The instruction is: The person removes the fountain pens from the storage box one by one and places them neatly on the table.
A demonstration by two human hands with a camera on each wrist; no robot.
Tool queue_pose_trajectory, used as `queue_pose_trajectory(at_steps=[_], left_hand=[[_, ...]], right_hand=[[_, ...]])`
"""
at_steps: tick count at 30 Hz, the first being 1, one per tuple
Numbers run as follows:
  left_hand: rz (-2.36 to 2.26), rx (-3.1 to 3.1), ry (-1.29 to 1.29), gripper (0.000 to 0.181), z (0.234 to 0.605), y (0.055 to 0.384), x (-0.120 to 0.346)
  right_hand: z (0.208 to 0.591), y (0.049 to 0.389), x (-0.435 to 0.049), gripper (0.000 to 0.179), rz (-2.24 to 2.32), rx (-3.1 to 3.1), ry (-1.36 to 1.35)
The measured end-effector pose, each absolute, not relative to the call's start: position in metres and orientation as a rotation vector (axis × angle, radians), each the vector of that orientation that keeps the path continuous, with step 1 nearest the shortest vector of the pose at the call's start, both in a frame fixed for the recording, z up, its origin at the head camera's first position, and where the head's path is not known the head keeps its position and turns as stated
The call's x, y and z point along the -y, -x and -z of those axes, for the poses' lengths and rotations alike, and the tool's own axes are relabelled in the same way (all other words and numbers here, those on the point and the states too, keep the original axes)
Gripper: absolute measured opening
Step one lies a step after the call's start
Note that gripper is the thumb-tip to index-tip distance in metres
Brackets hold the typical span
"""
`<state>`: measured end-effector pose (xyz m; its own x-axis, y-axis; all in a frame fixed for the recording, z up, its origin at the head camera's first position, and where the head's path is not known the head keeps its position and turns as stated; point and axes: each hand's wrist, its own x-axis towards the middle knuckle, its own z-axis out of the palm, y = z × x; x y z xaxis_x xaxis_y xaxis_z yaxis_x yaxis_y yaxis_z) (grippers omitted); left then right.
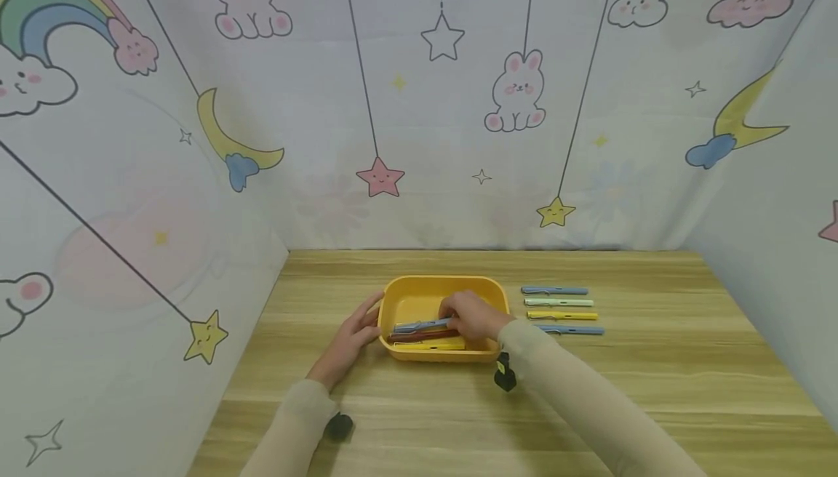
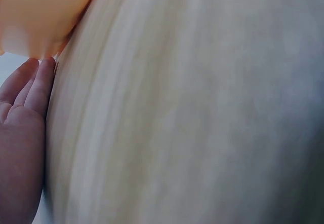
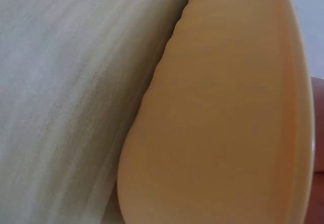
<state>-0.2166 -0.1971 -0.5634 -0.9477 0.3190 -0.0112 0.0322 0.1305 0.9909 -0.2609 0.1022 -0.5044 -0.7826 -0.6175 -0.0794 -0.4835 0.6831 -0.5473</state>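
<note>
A yellow plastic bin [image 1: 445, 355] sits on the table, with a blue pen [image 1: 419, 326], a dark red pen [image 1: 419, 335] and a yellow pen [image 1: 435, 345] inside. My right hand [image 1: 474, 315] reaches into it, fingers curled at the right end of the blue pen; the fingertips are partly hidden. In the right wrist view the bin's outer wall [image 3: 217, 107] covers most of that hand. My left hand [image 1: 350, 342] rests against the bin's left side with fingers extended; the left wrist view shows its fingertips [image 2: 45, 67] at the bin's wall.
Right of the bin, several pens lie in a row of parallel lines: a blue one [image 1: 556, 290], a pale green one [image 1: 559, 302], a yellow one [image 1: 563, 315] and another blue one [image 1: 572, 330]. Patterned cloth walls [image 1: 419, 113] enclose the wooden table [image 1: 419, 419] at the back and sides.
</note>
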Motion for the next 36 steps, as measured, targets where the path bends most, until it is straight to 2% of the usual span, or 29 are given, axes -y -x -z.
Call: queue_pose_trajectory(at_steps=[11,22,36], left_hand=[[-1.893,-2.191,-0.331,0.065,0.566,0.216,0.198],[-1.906,-2.184,-0.32,0.066,0.565,0.216,0.198],[-1.891,-2.194,-0.324,0.065,0.564,0.216,0.198]], right_hand=[[0.5,0.256,-0.108,0.017,0.9,-2.645,0.78],[0.502,0.254,-0.112,0.01,1.074,-2.679,0.777],[0.493,0.242,-0.125,0.023,1.304,-2.717,0.675]])
